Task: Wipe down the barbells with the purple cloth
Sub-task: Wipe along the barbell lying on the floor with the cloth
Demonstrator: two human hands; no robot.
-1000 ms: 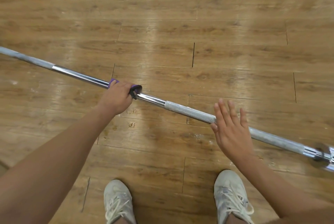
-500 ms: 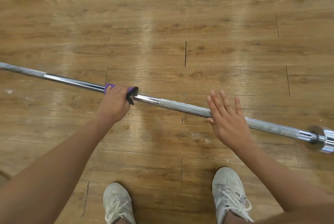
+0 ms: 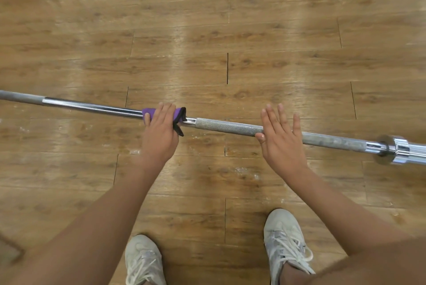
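A long steel barbell lies across the wooden floor from the left edge to the right edge, with a knurled grey stretch in the middle and a chrome collar at the right. My left hand grips the purple cloth, which has a black edge and is wrapped round the shiny part of the bar. My right hand lies flat on the knurled part with straight fingers spread, thumb under the bar's near side.
Wooden plank floor fills the view. My two pale sneakers, the left shoe and the right shoe, stand just behind the bar. A dark object's corner shows at the lower left edge.
My left hand has slid the cloth rightward along the bar toward the knurled part. The view has shifted, so more of the chrome collar shows at the right.
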